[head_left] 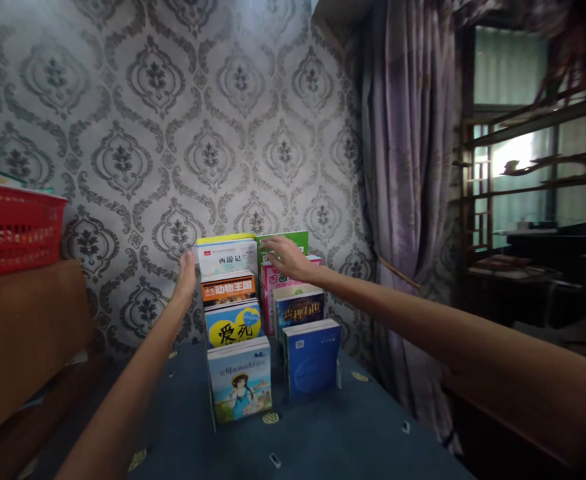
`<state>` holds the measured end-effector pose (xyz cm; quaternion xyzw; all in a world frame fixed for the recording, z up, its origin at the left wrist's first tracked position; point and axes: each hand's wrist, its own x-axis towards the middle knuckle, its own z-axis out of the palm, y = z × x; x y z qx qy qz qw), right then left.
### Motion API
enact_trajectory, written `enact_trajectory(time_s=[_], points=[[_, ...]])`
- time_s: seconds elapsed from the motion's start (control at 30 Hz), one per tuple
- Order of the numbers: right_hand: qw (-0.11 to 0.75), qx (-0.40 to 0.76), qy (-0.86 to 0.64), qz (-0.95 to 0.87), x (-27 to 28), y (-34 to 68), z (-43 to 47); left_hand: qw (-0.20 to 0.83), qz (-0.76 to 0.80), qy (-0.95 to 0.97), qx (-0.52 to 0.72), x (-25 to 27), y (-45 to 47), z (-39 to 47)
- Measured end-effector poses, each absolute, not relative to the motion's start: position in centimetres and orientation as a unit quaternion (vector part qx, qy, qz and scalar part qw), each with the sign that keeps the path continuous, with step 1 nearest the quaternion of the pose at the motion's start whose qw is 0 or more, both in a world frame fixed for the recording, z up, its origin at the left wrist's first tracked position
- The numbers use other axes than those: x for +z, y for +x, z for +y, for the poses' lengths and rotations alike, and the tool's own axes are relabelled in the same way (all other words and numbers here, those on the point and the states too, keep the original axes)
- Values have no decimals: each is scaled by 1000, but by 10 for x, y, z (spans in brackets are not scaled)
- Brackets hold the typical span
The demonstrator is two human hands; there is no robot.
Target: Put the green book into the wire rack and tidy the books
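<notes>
Two columns of books stand upright, stepped from back to front, on a blue cloth-covered surface (313, 433). My left hand (187, 275), fingers stretched out, is beside the left edge of the rear white book (227, 259), which has a yellow-topped book behind it. My right hand (290, 257) reaches across the green book (297, 240), fingers extended toward the white book's right edge; I cannot tell whether they touch. An orange book (229, 290), a yellow-and-blue book (235, 327) and an illustrated book (240, 387) stand in front on the left. Pink (267, 300), dark (300, 310) and blue (313, 360) books fill the right column.
A red plastic basket (17, 223) sits on a cardboard box (27, 333) at the left. Patterned wallpaper (243, 133) rises behind the books. A purple curtain (410, 147) hangs on the right, beside dark shelves (537, 187).
</notes>
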<state>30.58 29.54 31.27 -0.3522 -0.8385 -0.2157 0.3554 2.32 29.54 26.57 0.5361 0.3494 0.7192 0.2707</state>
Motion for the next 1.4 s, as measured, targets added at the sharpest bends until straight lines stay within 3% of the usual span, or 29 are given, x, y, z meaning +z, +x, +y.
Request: enact_trajectory(time_s=[0.1,0.2,0.47,0.77,1.17,1.4], points=[[395,-234,-361,-812,283,339,287,97,400,542,733,249,30,262],[436,-231,-438,-751,265,369,286,7,378,627,681,242,52,240],[337,-226,-493,-770,249,388,289,-177,334,823,424,246,141,263],[317,-231,-494,-776,256,381,298,-198,364,837,358,243,157,299],[307,-224,-496,-781,255,388,285,-243,343,843,335,247,154,288],[353,-182,-480,-782,252,393,291,-133,347,866,334,256,150,279]])
